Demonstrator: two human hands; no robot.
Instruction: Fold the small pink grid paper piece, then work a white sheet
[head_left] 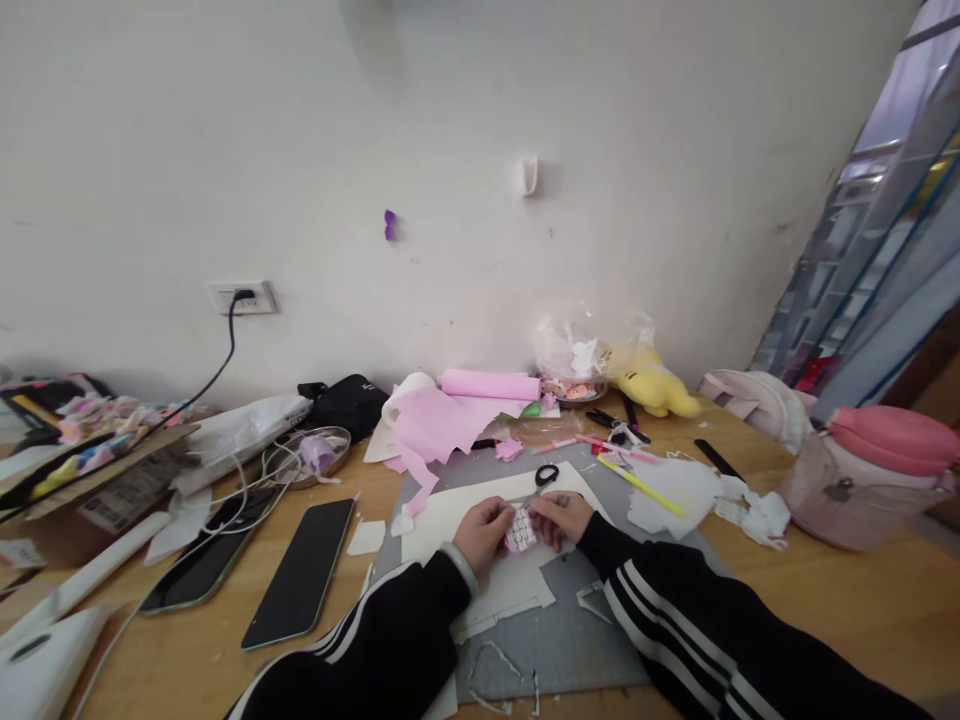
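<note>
At the far left of the wooden desk (862,620) a cardboard box (90,480) holds colourful scraps, and a black cable (225,350) runs up from it to a wall socket (241,297). Nearer the middle lie two dark phones (301,572) side by side, with a small metal dish (307,455) behind them. A sheet and roll of pink paper (450,410) lie against the wall, just behind a grey cutting mat (577,640) that carries a cream sheet of card (450,510).

Over that card, the left hand (481,533) and the right hand (561,516) meet, both in black sleeves with white stripes. Together they pinch a small pink and white patterned paper piece (520,530) between thumbs and fingertips, holding it just above the card. Black-handled scissors (544,477) lie just behind the hands.

Further right, a yellow pen (639,486) rests on white paper scraps, a yellow plush toy (656,385) sits by the wall, and a pink-lidded container (862,480) stands at the right edge.
</note>
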